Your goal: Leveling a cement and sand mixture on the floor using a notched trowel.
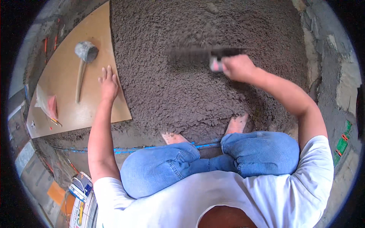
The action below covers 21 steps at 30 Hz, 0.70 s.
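My right hand point(239, 68) is closed round the handle of a trowel point(216, 64). Its long flat blade, smeared by motion, lies across the rough grey-brown mortar bed point(159, 91) in front of me. On the left, my left hand point(109, 84) rests flat with fingers apart near the right edge of a large tan tile point(61, 76). A rubber mallet point(86, 51) with a grey head and pale wooden handle lies on that tile, left of my left hand. Further left on the tile is a small clear plastic bag point(47, 104) with something reddish in it.
Both bare feet point(236, 124) are at the near edge of the mortar, by a blue line point(152, 148). A white container point(81, 209) stands at lower left beside an orange piece point(56, 193). Along the right runs a rough wall edge point(310, 49); a green object point(342, 146) lies there.
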Tool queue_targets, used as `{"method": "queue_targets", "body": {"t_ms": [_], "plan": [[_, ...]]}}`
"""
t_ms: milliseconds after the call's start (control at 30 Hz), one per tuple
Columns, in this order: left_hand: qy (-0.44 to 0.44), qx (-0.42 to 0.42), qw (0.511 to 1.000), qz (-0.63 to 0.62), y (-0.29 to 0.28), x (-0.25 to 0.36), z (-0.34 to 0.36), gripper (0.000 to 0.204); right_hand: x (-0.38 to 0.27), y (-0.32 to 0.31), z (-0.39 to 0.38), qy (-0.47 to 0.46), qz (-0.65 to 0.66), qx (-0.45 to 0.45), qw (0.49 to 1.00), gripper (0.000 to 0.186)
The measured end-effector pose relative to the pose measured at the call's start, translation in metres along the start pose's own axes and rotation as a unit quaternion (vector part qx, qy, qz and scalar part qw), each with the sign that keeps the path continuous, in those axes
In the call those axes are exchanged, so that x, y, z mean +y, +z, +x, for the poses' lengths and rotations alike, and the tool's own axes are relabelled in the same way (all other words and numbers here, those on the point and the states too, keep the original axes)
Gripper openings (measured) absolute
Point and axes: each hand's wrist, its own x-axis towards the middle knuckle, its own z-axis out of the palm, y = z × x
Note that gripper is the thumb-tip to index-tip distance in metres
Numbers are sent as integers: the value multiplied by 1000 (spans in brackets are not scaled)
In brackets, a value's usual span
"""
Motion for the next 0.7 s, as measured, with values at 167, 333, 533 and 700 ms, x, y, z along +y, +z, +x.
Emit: {"method": "queue_targets", "body": {"t_ms": [167,333,533,700], "plan": [[16,26,1000,-1,-5,15,14,50,58,-21,6,96,-37,195,975,17],[15,30,999,-4,6,6,10,51,54,-24,13,131,3,131,983,16],[-6,-5,1000,27,-1,13,3,50,-48,-6,-43,41,72,-21,996,17],[-19,-14,1000,1,-2,11,4,51,-4,-32,12,160,381,10,910,16]]}}
